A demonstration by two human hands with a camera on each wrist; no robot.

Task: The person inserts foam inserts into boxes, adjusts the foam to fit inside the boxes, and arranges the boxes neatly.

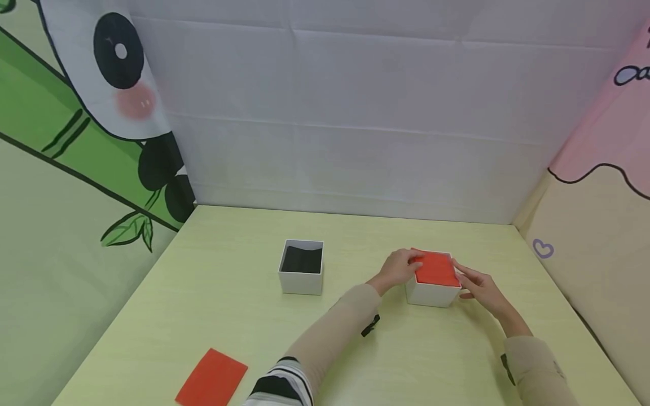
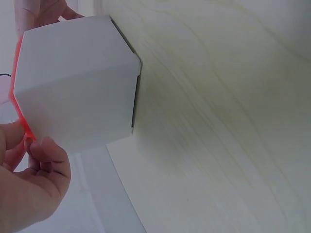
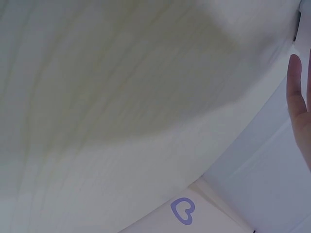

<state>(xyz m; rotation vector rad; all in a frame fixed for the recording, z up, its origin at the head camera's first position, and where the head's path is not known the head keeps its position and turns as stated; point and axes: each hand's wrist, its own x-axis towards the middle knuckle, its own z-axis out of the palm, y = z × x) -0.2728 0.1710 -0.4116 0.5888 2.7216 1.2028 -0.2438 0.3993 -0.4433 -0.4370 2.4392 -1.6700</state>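
Note:
Toward the right of the table in the head view, a red sheet [image 1: 437, 269], thin and soft-looking, lies over the top of a white box [image 1: 433, 295]. My left hand [image 1: 398, 267] is at the sheet's left side. Its thumb and fingers pinch the sheet's edge, as the left wrist view shows beside the box [image 2: 73, 82]. My right hand [image 1: 482, 288] rests at the box's right side with fingers fairly straight, fingertips by the sheet's edge. The right wrist view catches only part of that hand [image 3: 299, 107]. What the box holds is hidden.
A second white box [image 1: 301, 283], open at the top, stands left of the hands with a black sheet [image 1: 302, 260] inside. Another red sheet [image 1: 212, 379] lies at the table's front left. A pale curtain [image 1: 355, 124] closes off the back of the table [image 1: 228, 293].

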